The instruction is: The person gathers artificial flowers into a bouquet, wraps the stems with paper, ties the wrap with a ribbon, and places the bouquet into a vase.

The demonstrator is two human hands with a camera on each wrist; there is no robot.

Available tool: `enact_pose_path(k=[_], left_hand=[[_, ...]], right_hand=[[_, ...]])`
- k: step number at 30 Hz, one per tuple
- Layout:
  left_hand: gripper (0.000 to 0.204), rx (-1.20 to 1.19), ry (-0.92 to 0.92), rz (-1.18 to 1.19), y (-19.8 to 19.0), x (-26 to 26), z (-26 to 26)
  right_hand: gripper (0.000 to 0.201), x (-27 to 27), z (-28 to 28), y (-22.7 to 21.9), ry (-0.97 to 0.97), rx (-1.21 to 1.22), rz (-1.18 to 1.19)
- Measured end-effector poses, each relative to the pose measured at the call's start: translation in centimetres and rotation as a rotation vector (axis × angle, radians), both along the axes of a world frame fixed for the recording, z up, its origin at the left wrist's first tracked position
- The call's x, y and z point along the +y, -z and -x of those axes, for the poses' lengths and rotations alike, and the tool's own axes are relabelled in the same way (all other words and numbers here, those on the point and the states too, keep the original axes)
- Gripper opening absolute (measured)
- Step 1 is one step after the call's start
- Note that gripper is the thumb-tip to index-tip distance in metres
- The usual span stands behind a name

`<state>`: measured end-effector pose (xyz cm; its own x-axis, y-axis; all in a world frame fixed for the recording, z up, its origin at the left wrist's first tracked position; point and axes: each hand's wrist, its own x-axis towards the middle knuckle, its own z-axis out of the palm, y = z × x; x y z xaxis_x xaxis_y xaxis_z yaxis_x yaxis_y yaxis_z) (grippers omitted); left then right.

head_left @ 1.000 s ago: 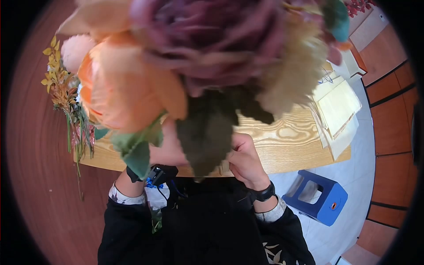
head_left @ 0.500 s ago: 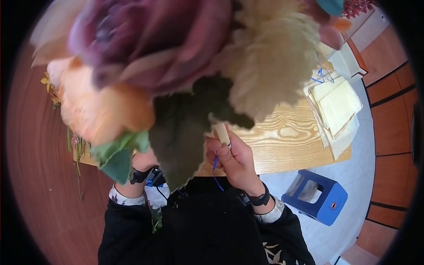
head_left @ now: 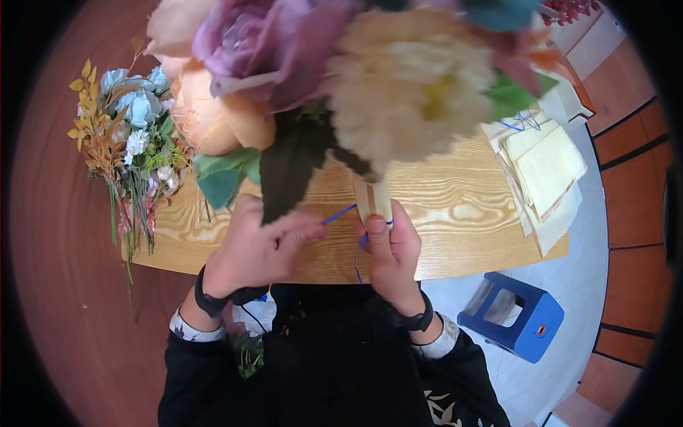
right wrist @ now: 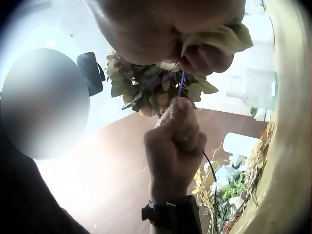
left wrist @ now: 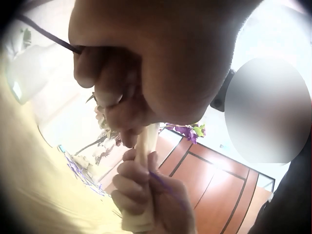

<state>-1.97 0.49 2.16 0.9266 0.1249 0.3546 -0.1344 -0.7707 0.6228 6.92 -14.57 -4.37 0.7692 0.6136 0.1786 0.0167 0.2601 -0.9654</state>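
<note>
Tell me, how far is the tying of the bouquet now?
Done: the flowers are gathered into one bunch and the stems are wrapped in pale paper. In hand: the right hand grips the wrapped stems, while the left hand pinches the blue string and pulls it sideways. Left: no knot or bow shows yet. More flowers and paper sheets lie unused on the table.

Bouquet filling the top centre of the head view, above both hands, left hand left of right hand over the table, loose flowers at the table's left end, papers at right, stool lower right.
</note>
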Motion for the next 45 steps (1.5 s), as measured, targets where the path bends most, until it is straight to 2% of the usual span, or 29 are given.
enact_pose_path(k=[2, 4, 8, 10, 14, 16, 17, 19, 20, 22, 23, 25, 26, 27, 28, 29, 30, 31, 33, 34, 36, 38, 40, 41, 43, 45], left_hand=[[0.009, 0.034, 0.019, -0.035, -0.6, -0.9, 0.3], [0.019, -0.001, 0.045, -0.045, -1.3, -1.8, -0.4], [0.01, -0.029, 0.049, -0.011, -1.5, -3.2, -1.4], [0.003, 0.098, 0.004, -0.084, -1.8, -3.7, -1.8], [0.004, 0.085, 0.021, -0.139, -1.2, -4.6, -3.2], [0.006, 0.243, 0.13, -0.36, -1.5, -5.0, -3.7], [0.006, 0.246, 0.133, -0.359, -1.9, -5.3, -4.1], [0.01, 0.494, 0.196, -0.351, -2.7, -6.2, -4.7], [0.01, 0.495, 0.186, -0.349, -2.6, -7.0, -5.1], [0.022, -0.031, 0.413, 0.038, -3.0, -8.3, -5.9], [0.022, -0.03, 0.42, 0.035, -3.5, -8.4, -5.4], [0.033, 0.178, 0.643, 0.168, -6.3, -7.5, -3.6], [0.029, 0.162, 0.806, 0.27, -5.5, -5.6, -3.3], [0.024, 0.197, 0.802, 0.455, -5.4, -3.8, -2.1], [0.019, 0.231, 0.789, 0.64, -5.1, -2.6, -1.4], [0.012, 0.032, 0.7, 0.839, -4.0, -2.7, -1.4], [0.014, 0.264, 0.593, 0.849, -4.5, -1.2, -0.5], [0.014, 0.264, 0.592, 0.845, -4.4, -1.0, 0.0], [0.014, 0.481, 0.343, 0.847, -5.6, -1.7, 0.4], [0.02, 0.468, 0.304, 0.634, -6.1, -2.9, 0.3], [0.033, 0.179, 0.473, 0.064, -6.5, -4.6, -1.6], [0.043, -0.093, 0.53, -0.111, -6.4, -6.6, -3.8], [0.031, -0.355, 0.375, -0.048, -5.9, -9.0, -6.3], [0.031, -0.36, 0.368, -0.053, -6.5, -8.7, -6.4], [0.028, -0.077, 0.6, -0.208, -8.4, -8.3, -6.4], [0.032, -0.027, 0.783, -0.102, -7.7, -7.4, -5.6]], right_hand=[[0.024, 0.6, 0.4, 0.9, 0.038, -0.031, 0.005], [0.02, 1.2, 0.7, 1.5, 0.119, -0.19, 0.021], [0.018, 1.4, 0.8, 0.8, 0.196, -0.371, 0.026], [0.018, 1.6, 0.7, 1.1, 0.282, -0.454, 0.036], [0.015, 1.6, 0.9, 2.4, 0.207, -0.389, 0.086], [0.015, 1.6, 0.8, 3.0, 0.272, -0.618, 0.075], [0.015, 1.5, 0.9, 2.9, 0.273, -0.614, 0.078], [0.018, 1.2, 1.3, 2.4, 0.164, -0.322, 0.119], [0.02, 1.2, 1.5, 1.9, 0.106, -0.179, 0.136], [0.023, 1.3, 1.5, 0.8, 0.007, 0.106, 0.16], [0.025, 1.2, 1.5, 0.4, -0.036, 0.251, 0.173], [0.029, 0.8, 1.4, 0.2, -0.119, 0.552, 0.198], [0.034, 0.6, 1.2, 0.9, -0.148, 0.582, 0.07], [0.034, 0.3, 0.7, 1.1, -0.13, 0.591, 0.061], [0.033, 0.0, 0.0, 1.3, -0.236, 0.652, -0.081], [0.032, -0.2, -0.4, 1.2, -0.353, 0.709, -0.218], [0.028, -0.3, -0.4, -0.2, -0.273, 0.739, -0.127], [0.028, -0.2, -0.5, -0.1, -0.275, 0.738, -0.13], [0.028, -0.4, -0.6, -0.1, -0.332, 0.744, -0.103], [0.028, 0.0, -0.5, 0.5, -0.337, 0.742, -0.099], [0.027, 1.2, -0.2, 2.0, -0.199, 0.576, 0.121], [0.027, 1.9, 0.3, 1.9, -0.223, 0.582, 0.156], [0.027, 2.3, 0.8, 1.8, -0.225, 0.603, 0.217], [0.027, 2.5, 0.8, 1.8, -0.219, 0.609, 0.242], [0.026, 2.4, 0.8, 1.7, -0.18, 0.643, 0.284], [0.026, 2.0, 0.4, 1.8, -0.121, 0.679, 0.315]])
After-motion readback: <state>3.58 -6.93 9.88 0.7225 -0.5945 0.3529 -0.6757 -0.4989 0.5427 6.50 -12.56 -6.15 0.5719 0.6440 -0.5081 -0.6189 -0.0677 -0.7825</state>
